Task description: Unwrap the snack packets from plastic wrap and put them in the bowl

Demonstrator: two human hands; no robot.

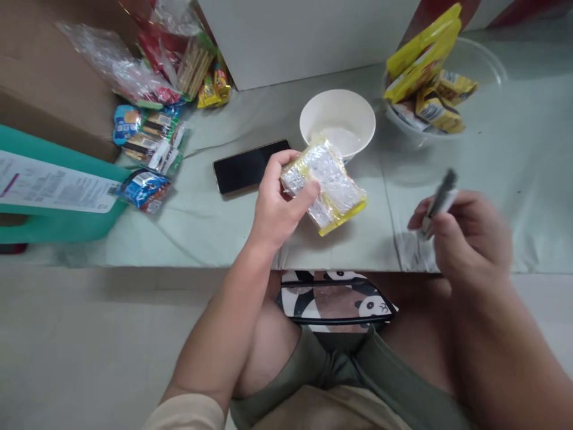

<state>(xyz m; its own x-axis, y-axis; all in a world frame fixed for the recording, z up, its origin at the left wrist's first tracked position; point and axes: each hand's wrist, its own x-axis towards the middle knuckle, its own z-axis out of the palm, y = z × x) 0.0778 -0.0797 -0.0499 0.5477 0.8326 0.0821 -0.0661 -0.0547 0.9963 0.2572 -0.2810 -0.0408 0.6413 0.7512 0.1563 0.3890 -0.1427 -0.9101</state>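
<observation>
My left hand (283, 200) is closed on a blocky packet (329, 179) in clear, shiny plastic with yellow edges, thumb on top and fingers at its left side. The packet is tilted above the table, just in front of a white bowl (338, 122), and covers part of the bowl's near rim. On the right, my right hand (470, 239) pinches a slim grey-and-white object with a dark tip (441, 200). Motion blurs that object, so its kind is unclear. Below its lower end, a crinkled translucent piece (416, 251) shows at the table's front edge.
A black phone (248, 167) lies left of the bowl. At back right, a clear round tub (487, 65) holds yellow snack packets. Several wrapped snacks (150, 143) lie at left, beside a green container (89, 230). A white panel (308, 42) stands behind. A panda-print bag (335, 301) is below the edge.
</observation>
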